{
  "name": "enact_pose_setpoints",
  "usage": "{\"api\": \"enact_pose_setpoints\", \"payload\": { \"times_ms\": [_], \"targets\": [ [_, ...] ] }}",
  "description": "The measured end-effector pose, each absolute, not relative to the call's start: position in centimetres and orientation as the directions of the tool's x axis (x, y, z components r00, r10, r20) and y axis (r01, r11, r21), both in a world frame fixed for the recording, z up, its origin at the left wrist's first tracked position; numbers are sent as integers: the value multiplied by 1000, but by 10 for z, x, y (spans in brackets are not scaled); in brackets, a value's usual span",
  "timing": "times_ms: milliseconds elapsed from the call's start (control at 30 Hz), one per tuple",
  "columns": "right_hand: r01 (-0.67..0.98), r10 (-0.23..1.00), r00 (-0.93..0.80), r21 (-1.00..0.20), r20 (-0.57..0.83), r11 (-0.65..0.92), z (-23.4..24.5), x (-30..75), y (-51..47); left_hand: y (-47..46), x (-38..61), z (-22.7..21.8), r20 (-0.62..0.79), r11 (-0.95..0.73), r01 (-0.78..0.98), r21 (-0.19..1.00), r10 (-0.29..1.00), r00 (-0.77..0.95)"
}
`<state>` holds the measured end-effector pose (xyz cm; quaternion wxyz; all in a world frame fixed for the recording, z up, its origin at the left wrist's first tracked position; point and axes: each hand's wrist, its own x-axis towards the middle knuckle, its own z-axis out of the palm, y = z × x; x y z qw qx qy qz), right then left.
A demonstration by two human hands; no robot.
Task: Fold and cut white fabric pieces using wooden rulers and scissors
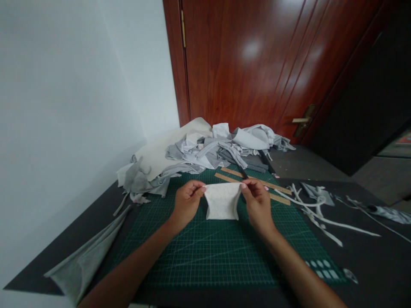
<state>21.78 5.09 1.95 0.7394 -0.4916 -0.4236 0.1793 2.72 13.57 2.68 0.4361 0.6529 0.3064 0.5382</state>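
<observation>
A small white rectangular piece of fabric (222, 203) hangs between my two hands above the green cutting mat (208, 256). My left hand (188, 201) pinches its upper left corner, and my right hand (257, 203) pinches the upper right one. The top edge is pulled straight, while the sides bow inward. Behind it, two wooden rulers (279, 187) lie across the mat, partly covered by the fabric and my right hand.
Grey and white fabric scraps (205, 149) are heaped at the mat's far edge. White fabric strips (321, 214) lie to the right, a grey cloth (86, 261) to the left. Beyond the table stands a reddish wooden door (237, 64), beside a white wall (80, 85).
</observation>
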Motion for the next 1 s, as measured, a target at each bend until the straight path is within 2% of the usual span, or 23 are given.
{"api": "enact_pose_setpoints", "payload": {
  "times_ms": [133,233,300,367,500,600,667,733,867,1000],
  "targets": [
    [152,681,583,-883,444,445,29,220,45,132,27,31,385,-361,-137,923,884,266],
    [26,774,494,-896,397,443,33,224,43,131,27,32,294,-216,-266,939,907,302],
    [20,811,459,-916,364,400,28,229,48,132,26,31,240,-131,-319,939,913,330],
    [114,787,500,-928,362,354,18,234,56,136,27,26,223,-136,-260,956,912,345],
    [345,725,535,-896,434,282,-1,238,66,141,31,12,323,-338,0,941,899,297],
    [503,700,485,-822,525,268,0,230,61,136,36,6,354,-379,30,925,887,297],
    [544,688,455,-788,565,287,5,219,54,129,38,7,352,-371,7,929,886,301],
    [519,712,433,-798,553,305,9,207,48,120,40,9,363,-382,11,924,885,292],
    [353,797,409,-882,444,311,7,183,40,103,42,10,353,-371,3,929,886,300],
    [228,818,419,-917,395,326,3,172,37,96,45,6,330,-336,-40,941,888,319]
  ]
}}
